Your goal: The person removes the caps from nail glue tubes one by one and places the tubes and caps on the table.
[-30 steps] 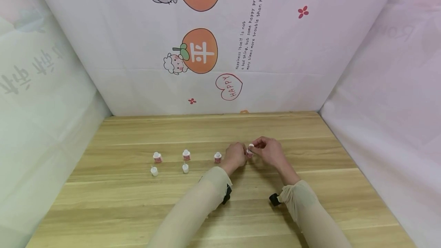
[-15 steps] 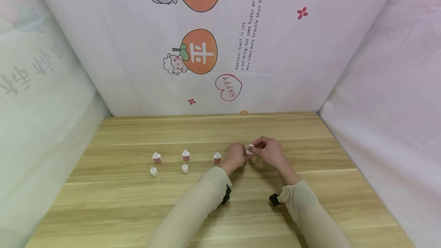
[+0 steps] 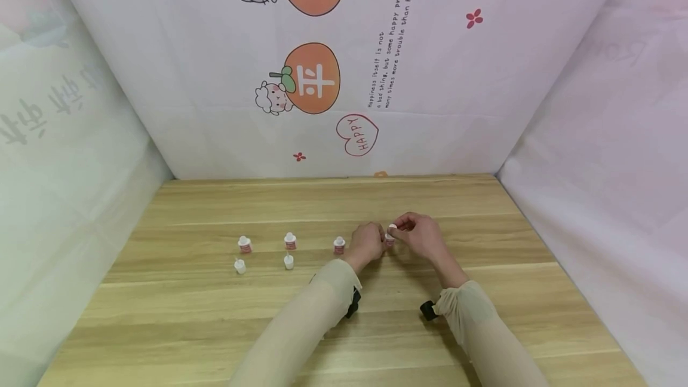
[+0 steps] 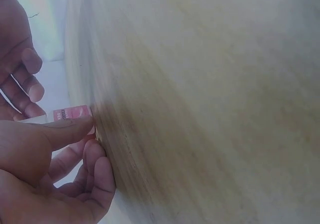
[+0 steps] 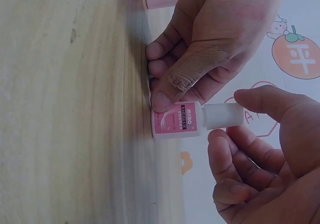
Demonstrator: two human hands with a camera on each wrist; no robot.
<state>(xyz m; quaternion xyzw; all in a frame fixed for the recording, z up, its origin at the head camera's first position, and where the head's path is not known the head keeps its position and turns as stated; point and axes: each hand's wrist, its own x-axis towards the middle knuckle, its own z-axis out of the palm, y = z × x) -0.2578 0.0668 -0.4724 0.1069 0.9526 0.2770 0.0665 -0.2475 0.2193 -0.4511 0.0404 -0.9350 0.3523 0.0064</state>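
My left hand (image 3: pixel 368 241) pinches a small nail glue bottle (image 5: pixel 177 119) between thumb and fingers, low on its pink label. The bottle stands upright with its base at the wooden table. A white cap (image 5: pixel 223 115) tops it. My right hand (image 3: pixel 421 236) has its thumb and fingertips on that cap, pinching it from either side. In the left wrist view the left thumb (image 4: pixel 72 130) covers part of the label. Just left of my left hand stands another pink-labelled bottle (image 3: pixel 339 246), whose lower part also shows in the right wrist view.
Two more pink-labelled bottles, one at the far left (image 3: pixel 245 245) and one nearer (image 3: pixel 290 241), stand on the wooden table (image 3: pixel 215 327). In front of each lies a white cap with a thin stem: the left cap (image 3: pixel 239 266) and the right cap (image 3: pixel 289 262). Printed white cloth (image 3: pixel 430 136) encloses the table.
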